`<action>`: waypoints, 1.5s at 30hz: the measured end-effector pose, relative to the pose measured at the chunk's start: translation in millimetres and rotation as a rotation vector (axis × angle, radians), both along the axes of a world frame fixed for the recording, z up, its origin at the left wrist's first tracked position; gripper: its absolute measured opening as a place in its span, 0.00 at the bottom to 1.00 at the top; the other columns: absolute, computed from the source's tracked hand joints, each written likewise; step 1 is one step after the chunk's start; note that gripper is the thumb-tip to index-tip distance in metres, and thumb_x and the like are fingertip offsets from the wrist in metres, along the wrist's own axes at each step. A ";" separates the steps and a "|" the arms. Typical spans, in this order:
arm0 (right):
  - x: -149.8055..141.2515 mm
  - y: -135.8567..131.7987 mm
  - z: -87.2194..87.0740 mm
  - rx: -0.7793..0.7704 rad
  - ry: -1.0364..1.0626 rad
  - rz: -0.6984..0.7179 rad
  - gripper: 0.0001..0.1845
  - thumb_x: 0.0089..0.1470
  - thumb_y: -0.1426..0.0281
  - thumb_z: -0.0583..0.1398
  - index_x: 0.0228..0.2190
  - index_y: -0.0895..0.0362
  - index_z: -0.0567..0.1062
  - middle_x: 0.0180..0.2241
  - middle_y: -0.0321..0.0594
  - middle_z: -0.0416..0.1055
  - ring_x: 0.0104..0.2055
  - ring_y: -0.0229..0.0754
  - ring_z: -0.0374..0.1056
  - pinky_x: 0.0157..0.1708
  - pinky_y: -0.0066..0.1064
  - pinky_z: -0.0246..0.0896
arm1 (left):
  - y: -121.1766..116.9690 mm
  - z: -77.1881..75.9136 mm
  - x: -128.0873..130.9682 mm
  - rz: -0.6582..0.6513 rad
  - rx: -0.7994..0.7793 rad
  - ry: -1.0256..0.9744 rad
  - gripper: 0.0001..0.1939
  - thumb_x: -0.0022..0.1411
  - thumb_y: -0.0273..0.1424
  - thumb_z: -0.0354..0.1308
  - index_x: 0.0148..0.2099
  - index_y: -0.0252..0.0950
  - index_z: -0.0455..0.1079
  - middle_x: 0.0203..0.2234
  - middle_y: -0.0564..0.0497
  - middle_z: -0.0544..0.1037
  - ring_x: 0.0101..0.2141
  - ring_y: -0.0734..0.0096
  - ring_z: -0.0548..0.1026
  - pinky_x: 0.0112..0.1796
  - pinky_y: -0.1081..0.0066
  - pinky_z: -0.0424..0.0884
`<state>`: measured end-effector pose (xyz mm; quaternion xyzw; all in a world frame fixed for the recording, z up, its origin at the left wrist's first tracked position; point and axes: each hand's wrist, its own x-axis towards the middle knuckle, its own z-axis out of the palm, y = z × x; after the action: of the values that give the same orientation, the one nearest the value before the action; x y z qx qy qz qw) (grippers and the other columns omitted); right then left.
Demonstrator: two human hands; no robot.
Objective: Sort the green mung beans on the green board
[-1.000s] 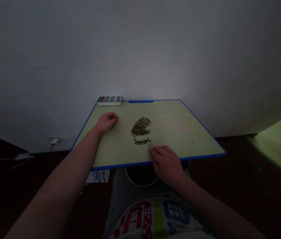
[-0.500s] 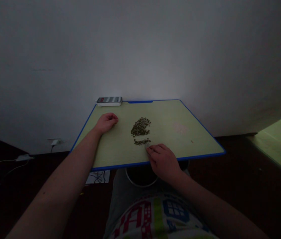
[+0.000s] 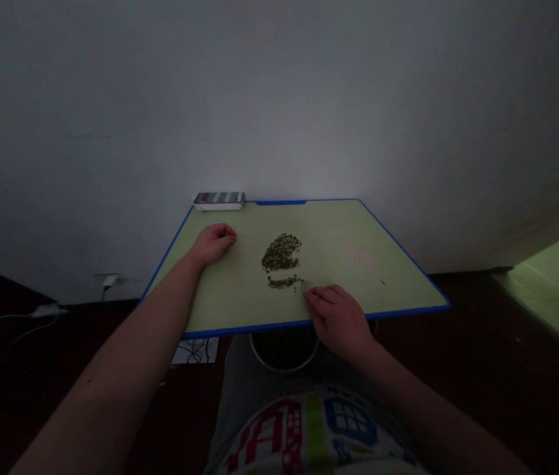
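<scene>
A pale yellow-green board [image 3: 240, 303] with a blue rim carries a pile of small dark greenish-brown grains [image 3: 281, 253]. Nearer me lies a short separate row of the same grains [image 3: 283, 282]. At the right end of that row, my right hand [image 3: 339, 320] pinches a small, pale, see-through piece [image 3: 305, 286], too dim to name exactly. My left hand [image 3: 213, 244] rests on the board left of the pile. Its fingers are curled and the thumb is against them; whatever they hold, if anything, is hidden.
A phone-like device on a white box [image 3: 219, 201] stands at the board's far left corner. A faint pinkish patch [image 3: 358, 256] and a thin dark sliver [image 3: 383, 282] lie on the right. Beneath the front edge is a round bowl [image 3: 284, 359]. A wall [image 3: 279, 99] rises behind.
My right hand has slid a little to the right with the pale piece, away from the row, and a few grains now lie loose beside it. My left hand stays in place.
</scene>
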<state>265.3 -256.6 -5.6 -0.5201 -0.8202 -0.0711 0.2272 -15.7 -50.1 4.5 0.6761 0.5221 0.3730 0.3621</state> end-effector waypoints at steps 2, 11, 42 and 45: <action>1.4 1.2 -1.2 0.013 0.014 0.021 0.16 0.56 0.75 0.57 0.45 0.60 0.77 0.42 0.47 0.77 0.41 0.48 0.68 0.45 0.39 0.66 | 0.2 -0.3 -0.1 -0.002 0.005 -0.006 0.12 0.42 0.37 0.58 0.29 0.34 0.68 0.17 0.56 0.67 0.19 0.76 0.63 0.22 0.74 0.59; 2.4 7.6 -2.6 0.034 0.060 0.088 0.16 0.58 0.75 0.55 0.45 0.62 0.78 0.42 0.46 0.77 0.41 0.48 0.68 0.45 0.39 0.65 | 1.2 -1.5 -0.6 0.009 -0.008 0.000 0.11 0.43 0.36 0.58 0.29 0.35 0.68 0.17 0.56 0.67 0.18 0.77 0.62 0.22 0.74 0.58; -3.2 6.6 7.2 -0.069 -0.046 0.007 0.16 0.58 0.74 0.55 0.46 0.59 0.77 0.45 0.43 0.77 0.42 0.47 0.68 0.46 0.37 0.63 | 5.3 -6.0 -3.1 0.003 0.017 0.023 0.09 0.45 0.35 0.58 0.29 0.35 0.69 0.17 0.56 0.67 0.19 0.76 0.63 0.22 0.74 0.59; -13.4 12.9 9.0 -0.087 -0.047 0.008 0.16 0.58 0.75 0.55 0.46 0.59 0.77 0.44 0.43 0.77 0.43 0.46 0.68 0.46 0.37 0.63 | 4.4 -5.2 -3.1 -0.007 0.017 0.022 0.10 0.45 0.35 0.58 0.29 0.35 0.69 0.16 0.56 0.67 0.19 0.76 0.62 0.22 0.74 0.58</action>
<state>251.8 -243.7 3.4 -0.5246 -0.8297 -0.0466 0.1851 -18.8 -45.7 -0.6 0.6850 0.5204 0.3688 0.3519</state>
